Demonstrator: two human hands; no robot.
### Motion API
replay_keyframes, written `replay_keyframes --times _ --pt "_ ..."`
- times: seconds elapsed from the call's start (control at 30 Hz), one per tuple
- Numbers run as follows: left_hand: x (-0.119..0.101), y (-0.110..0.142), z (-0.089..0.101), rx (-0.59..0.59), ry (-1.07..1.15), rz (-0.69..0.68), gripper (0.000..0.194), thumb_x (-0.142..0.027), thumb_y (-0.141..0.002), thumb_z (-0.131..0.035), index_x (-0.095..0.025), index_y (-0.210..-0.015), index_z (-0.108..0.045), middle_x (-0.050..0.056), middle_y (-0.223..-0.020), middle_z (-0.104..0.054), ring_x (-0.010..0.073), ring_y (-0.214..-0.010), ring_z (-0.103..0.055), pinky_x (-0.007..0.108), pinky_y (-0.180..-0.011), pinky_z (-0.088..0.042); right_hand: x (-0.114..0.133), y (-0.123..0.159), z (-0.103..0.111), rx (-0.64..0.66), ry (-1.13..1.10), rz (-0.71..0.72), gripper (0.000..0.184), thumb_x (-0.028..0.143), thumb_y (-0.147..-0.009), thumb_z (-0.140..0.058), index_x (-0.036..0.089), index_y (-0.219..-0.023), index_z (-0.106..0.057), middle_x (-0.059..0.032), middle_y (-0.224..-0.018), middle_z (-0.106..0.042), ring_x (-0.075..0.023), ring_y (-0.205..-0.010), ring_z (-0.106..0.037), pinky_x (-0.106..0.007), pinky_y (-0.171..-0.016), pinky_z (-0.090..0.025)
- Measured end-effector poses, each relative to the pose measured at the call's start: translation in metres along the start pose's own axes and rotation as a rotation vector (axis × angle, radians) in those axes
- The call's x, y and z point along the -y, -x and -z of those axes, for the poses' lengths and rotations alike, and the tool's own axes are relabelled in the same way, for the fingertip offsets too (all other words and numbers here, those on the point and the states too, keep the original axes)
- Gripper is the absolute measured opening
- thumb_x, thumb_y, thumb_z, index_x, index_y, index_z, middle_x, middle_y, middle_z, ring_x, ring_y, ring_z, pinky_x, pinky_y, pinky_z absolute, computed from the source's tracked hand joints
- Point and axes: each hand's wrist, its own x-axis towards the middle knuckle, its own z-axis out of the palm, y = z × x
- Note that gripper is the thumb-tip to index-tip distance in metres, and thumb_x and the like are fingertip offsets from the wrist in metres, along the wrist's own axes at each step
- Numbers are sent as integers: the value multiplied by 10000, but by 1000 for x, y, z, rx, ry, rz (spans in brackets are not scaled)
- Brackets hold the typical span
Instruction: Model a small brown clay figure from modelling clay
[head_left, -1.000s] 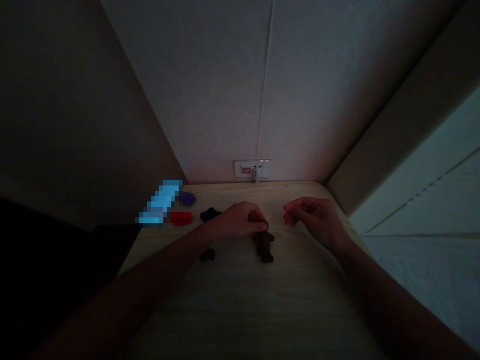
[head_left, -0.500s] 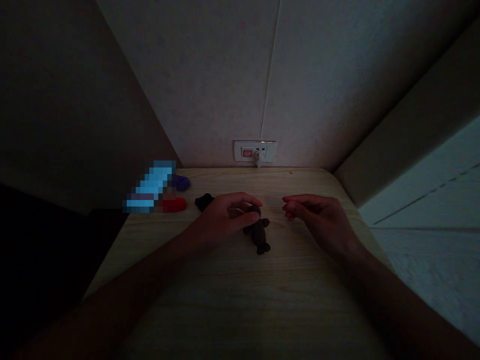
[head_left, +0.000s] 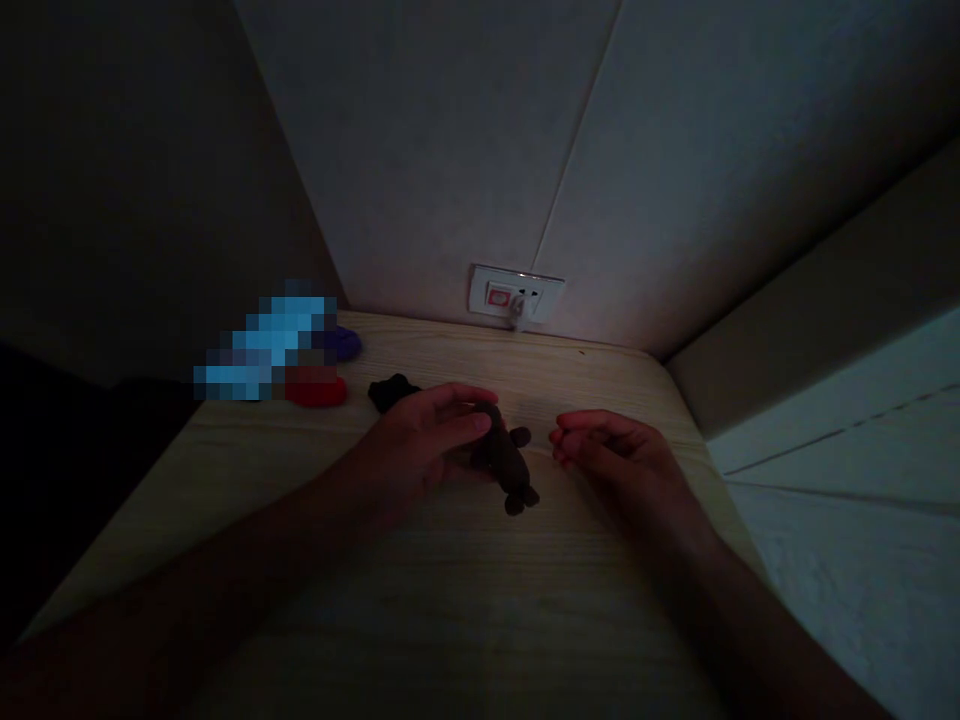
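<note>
A small dark brown figure, apparently of modelling clay, has a rounded body and stubby limbs. My left hand is closed around its upper end, thumb in front and fingers behind. The lower end with two little feet points toward me and to the right. Just right of the figure, apart from it, is my right hand, its fingertips pinched together; whether something tiny is between them is too dark to see. Behind my left hand lies a black lump, partly covered by the hand.
Pale wooden tabletop under both hands. At its left are a red lump, a purple lump and a bright blurred-out object. A wall socket with a plug sits behind the back edge.
The camera view has tilted and shifted a little. My left hand still holds the brown figure, which is now turned more diagonally. My right hand stays beside it, fingers pinched.
</note>
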Motion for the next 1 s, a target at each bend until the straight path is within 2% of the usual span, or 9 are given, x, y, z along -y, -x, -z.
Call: replay_keyframes --times 0.2,0.33,0.43,0.57,0.7,0.83,1.0 --pt "5 -1 6 -39 32 -8 275 -202 -837 -798 -130 -1082 -692 134 -1045 -776 290 -928 -779 417 -766 -655 2 9 -3 58 87 4 164 324 -768 -932 277 -914 -874 -16 -813 -827 -77 -710 -702 -158 -691 -556" --pt "9 -3 8 -11 76 -32 289 -227 -833 -812 -136 -1073 -679 141 -1045 -780 330 -1002 -777 438 -788 -651 3 14 -4 114 81 33 110 345 -817 -899 275 -897 -871 -13 -782 -818 -69 -650 -673 -146 -615 -531" --pt "10 -3 9 -18 81 -36 286 -223 -826 -817 -144 -1063 -676 121 -1025 -780 322 -988 -782 453 -811 -646 2 15 -4 151 51 34 95 353 -853 -870 261 -875 -862 -12 -767 -806 -65 -617 -640 -151 -581 -500" --pt "10 -3 7 -42 50 -43 297 -235 -802 -836 -147 -1044 -688 98 -1004 -773 300 -952 -777 426 -785 -639 4 16 -7 205 -1 35 157 352 -952 -767 218 -907 -833 -20 -799 -767 -75 -638 -602 -184 -596 -470" --pt "9 -2 4 -65 32 -50 337 -263 -775 -860 -153 -1047 -693 100 -1028 -774 321 -991 -769 427 -783 -634 4 16 -8 262 -71 6 274 380 -1010 -672 192 -836 -769 -15 -769 -689 -98 -658 -566 -224 -600 -430" --pt "9 -1 4 -77 20 -52 345 -268 -769 -868 -161 -1050 -698 91 -1025 -773 297 -959 -768 422 -778 -637 2 16 -6 255 -57 16 253 380 -958 -747 205 -778 -722 5 -718 -654 -96 -612 -505 -239 -568 -366" --pt "11 -1 4 -61 5 -32 342 -241 -762 -874 -160 -1057 -721 67 -1014 -775 223 -887 -758 349 -753 -620 -1 14 -4 192 -26 46 233 263 -766 -928 224 -738 -700 45 -649 -613 -87 -577 -482 -227 -532 -321"
